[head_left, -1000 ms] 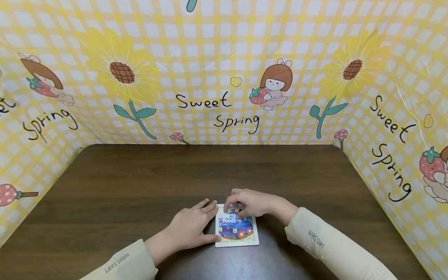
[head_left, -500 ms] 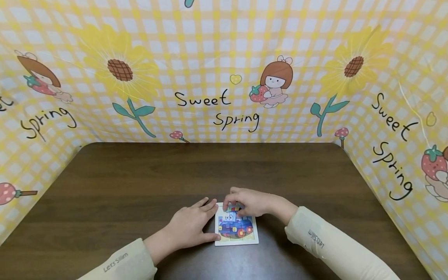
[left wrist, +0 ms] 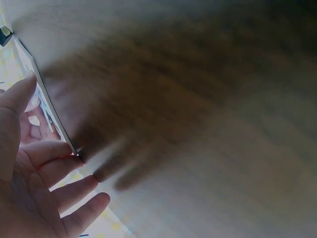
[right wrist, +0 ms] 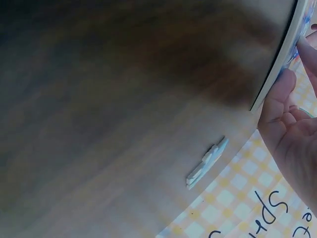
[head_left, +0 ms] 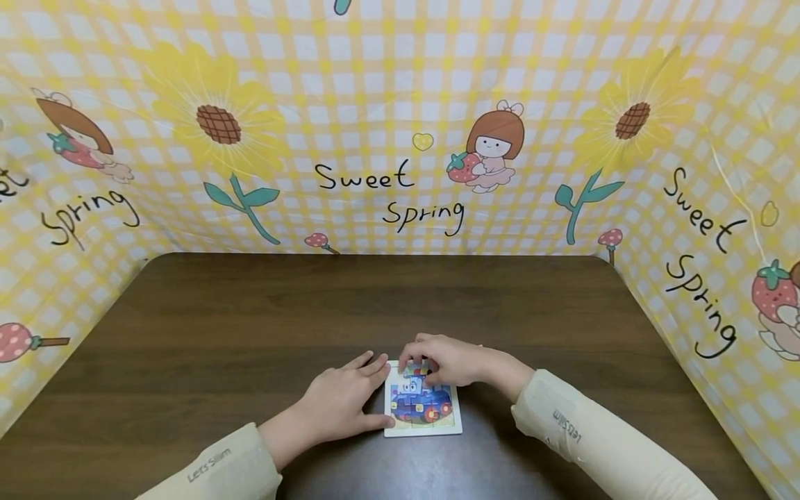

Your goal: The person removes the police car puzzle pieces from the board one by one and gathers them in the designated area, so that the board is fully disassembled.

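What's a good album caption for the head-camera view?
Left hand touching a vehicle puzzle, right hand over its far end, on a table before checked cloth.

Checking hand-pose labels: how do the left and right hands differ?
The left hand has spread fingers; the right hand has curled ones. The left hand lies at the puzzle board's left edge; the right hand reaches over its far right part. Both are bare, below beige sleeves.

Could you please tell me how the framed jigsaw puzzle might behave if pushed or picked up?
The framed jigsaw puzzle looks flat and thin, so it would probably slide rather than tip. Its straight white frame suggests stiffness. As it is divided into pieces, some might drop out if tilted.
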Available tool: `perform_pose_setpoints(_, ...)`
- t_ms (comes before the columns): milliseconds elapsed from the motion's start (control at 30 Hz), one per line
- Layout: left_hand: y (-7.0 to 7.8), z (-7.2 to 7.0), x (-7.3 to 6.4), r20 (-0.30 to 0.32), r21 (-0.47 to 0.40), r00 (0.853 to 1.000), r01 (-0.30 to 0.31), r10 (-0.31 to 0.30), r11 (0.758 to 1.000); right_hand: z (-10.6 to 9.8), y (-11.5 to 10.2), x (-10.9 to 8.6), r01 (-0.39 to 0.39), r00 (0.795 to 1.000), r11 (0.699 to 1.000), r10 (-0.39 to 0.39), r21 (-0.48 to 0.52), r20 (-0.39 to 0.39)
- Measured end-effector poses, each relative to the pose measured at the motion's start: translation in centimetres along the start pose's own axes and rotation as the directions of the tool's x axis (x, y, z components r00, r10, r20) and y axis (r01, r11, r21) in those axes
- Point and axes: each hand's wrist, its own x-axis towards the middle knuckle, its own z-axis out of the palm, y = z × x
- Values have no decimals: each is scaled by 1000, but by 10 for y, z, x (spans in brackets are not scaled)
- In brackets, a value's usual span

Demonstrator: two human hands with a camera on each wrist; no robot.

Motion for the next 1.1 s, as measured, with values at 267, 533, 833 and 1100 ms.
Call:
perform_pose_setpoints(267, -1, 1, 1, 7, -3, 1000, 2, -2, 1000, 0, 6, 0, -31, 999, 999, 31, 9, -43)
perform_pose_setpoints(533, -1, 0, 0, 7, -5, 1000, 4, -4, 1000, -1, 6, -1, 9, 999, 994, -3, 111, -54)
perform_pose_setpoints(833, -1, 2, -1, 3, -5, 1000, 1, -1, 1000, -2, 5, -2, 29, 997, 984, -16, 174, -74)
perform_pose_setpoints(1100, -1, 2, -1, -20, 2, 1000, -9, 9, 1000, -5, 8, -4, 60, 994, 972, -37, 226, -105)
